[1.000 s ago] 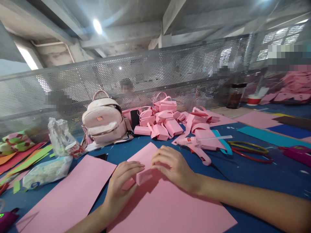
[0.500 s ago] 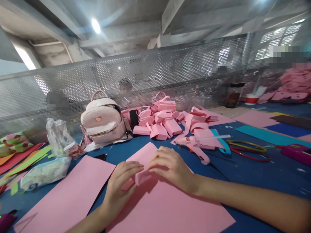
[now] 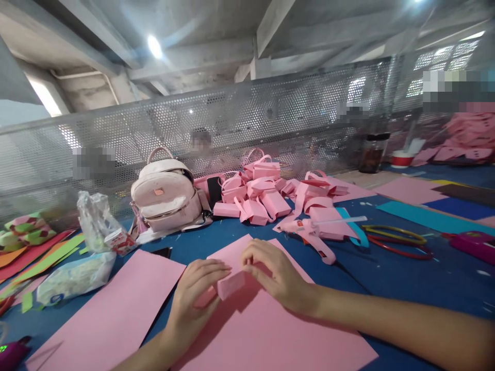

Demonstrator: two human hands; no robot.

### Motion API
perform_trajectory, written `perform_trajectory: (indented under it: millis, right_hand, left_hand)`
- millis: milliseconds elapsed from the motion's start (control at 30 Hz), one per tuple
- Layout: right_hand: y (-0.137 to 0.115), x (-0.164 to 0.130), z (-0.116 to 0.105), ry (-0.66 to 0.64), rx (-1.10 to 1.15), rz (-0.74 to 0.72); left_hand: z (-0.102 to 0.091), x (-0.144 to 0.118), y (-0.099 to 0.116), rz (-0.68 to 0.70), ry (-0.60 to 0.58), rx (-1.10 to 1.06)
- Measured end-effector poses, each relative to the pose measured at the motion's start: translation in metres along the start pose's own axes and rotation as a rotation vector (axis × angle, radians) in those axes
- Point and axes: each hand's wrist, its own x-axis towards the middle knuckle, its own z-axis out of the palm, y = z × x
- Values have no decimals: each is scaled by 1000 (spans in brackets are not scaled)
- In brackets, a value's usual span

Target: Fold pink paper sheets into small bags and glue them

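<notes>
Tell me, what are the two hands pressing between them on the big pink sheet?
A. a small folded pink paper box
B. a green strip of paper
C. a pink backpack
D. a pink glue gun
A: the left hand and right hand pinch a small folded pink paper box; the glue gun and backpack lie farther back.

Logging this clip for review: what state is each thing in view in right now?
Left hand: fingers pinching the small pink piece.
Right hand: fingers pressing the same piece from above.
Small pink piece: folded, held above the pink sheet.
Pink sheet: flat on the table.
Backpack: upright, zipped.
Glue gun: lying on its side, untouched.
Paper baskets: finished, heaped.
</notes>
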Motion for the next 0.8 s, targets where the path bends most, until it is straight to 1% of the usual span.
perform_trajectory:
  millis: [67,133,233,400,633,800]
  right_hand:
    - [1,-1,-1,0,-19,50]
    - [2,-2,-2,-2,-26,63]
    - [2,-2,-3,5,-25,39]
    - [-2,-3,-3,-9,-39,-46]
    - [-5,-2,-6,-29,-47,-3]
    - [-7,-1,-6,-15,-44,-43]
  left_hand:
    - [0,0,-1,-17,10,11]
    - [-1,1,-1,-26,19,21]
    - [0,1,0,-25,27,29]
    - [0,0,1,-33,30,38]
    - [0,0,-1,-27,37,38]
    - [1,-1,-2,-30,20,31]
